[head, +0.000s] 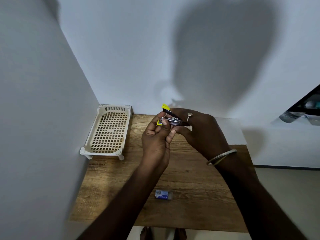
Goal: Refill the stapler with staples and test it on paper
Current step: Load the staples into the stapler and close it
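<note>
- Containers number two: one cream plastic tray (107, 130) with a grid bottom and four short feet, standing at the far left corner of the wooden table (190, 179) against the wall, with nothing visible inside it; and one small blue staple box (163, 194) lying flat near the front middle of the table, its contents too blurred to tell.
- Paper: one white sheet (228, 130) lies at the far right of the table, its edge hanging past the tabletop.
- Stapler (170, 118): one, small, held in the air above the far part of the table between both hands. It is opened up, the black top arm with a yellow tip tilted upward, the shiny metal staple channel exposed below, and a yellow piece showing at its left end.
- Right hand (199, 130), wearing one ring and one bangle at the wrist, is closed around the rear body of the stapler.
- Left hand (157, 137) pinches the front end of the metal channel with thumb and fingertips.
</note>
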